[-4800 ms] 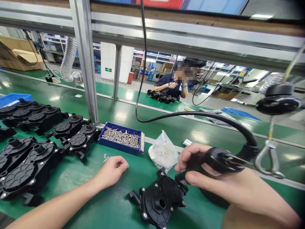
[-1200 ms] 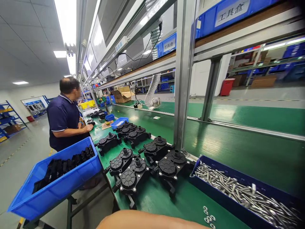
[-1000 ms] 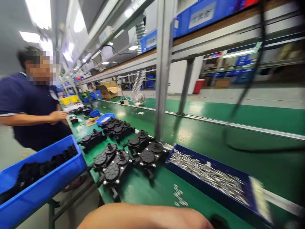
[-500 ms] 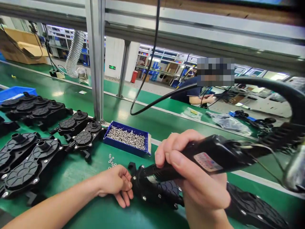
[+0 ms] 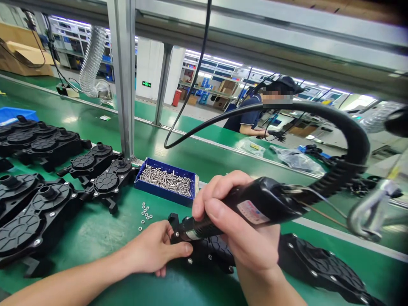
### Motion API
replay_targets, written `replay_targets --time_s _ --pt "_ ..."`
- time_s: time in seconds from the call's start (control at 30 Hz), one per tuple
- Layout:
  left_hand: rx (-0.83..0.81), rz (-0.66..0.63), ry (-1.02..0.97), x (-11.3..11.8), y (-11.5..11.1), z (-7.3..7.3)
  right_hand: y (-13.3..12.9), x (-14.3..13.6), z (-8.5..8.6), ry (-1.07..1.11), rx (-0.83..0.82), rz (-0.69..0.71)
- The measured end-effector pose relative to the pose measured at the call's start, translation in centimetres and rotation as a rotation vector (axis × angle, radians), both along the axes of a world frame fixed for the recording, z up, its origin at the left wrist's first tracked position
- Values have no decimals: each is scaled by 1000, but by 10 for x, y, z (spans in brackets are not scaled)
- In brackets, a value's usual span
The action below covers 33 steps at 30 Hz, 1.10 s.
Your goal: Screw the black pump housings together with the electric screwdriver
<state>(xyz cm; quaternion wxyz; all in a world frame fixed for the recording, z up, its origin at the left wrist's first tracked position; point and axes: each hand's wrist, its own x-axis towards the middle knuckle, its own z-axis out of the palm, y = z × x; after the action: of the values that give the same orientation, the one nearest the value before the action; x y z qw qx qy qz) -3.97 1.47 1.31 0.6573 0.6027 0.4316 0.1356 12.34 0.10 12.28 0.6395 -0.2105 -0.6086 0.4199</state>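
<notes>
My right hand (image 5: 242, 225) is wrapped round a black corded electric screwdriver (image 5: 255, 204), tilted with its front end down at the left part of a black plastic housing (image 5: 210, 250). The bit and the spot where it meets the housing are hidden. My left hand (image 5: 159, 246) grips the housing's left end, its thumb lying over the edge and the fingers partly out of sight beneath. Silver screws show along the housing's rim. Left of it, several small nuts (image 5: 145, 212) lie loose on the green work surface. Behind them stands a blue box (image 5: 165, 182) of metal screws.
Several similar black housings (image 5: 32, 221) stand at the left. Another housing (image 5: 321, 263) lies at the right. A metal post (image 5: 123, 85) rises behind the screw box. The screwdriver's thick cable (image 5: 353, 140) arches across the right side. A co-worker (image 5: 251, 114) works across the bench.
My left thumb has moved onto the housing's edge and the fingers have closed round its end. The screwdriver has shifted left and its front end sits closer to the left hand.
</notes>
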Motion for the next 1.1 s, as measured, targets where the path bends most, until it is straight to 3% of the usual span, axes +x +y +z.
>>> replay_targets --time_s 0.17,0.37,0.6,0.83,0.93,1.0,1.1 --pt "29 -47 -8 0 2 11 0 -1 -1 -29 -10 -6" --pt "75 -59 29 -2 3 2 -2 -2 -7 -143 20 -87" --pt "102 -3 6 -3 1 1 -1 -9 -7 -135 -53 28" --pt "116 54 56 -2 3 1 3 -12 -11 -83 -61 21" --pt "135 -36 81 -9 9 7 3 -11 -11 -81 -53 15" --pt "261 -97 194 -19 16 13 2 -11 -10 -90 -45 15" --pt "661 14 604 -38 28 22 2 -12 -7 -66 -44 65"
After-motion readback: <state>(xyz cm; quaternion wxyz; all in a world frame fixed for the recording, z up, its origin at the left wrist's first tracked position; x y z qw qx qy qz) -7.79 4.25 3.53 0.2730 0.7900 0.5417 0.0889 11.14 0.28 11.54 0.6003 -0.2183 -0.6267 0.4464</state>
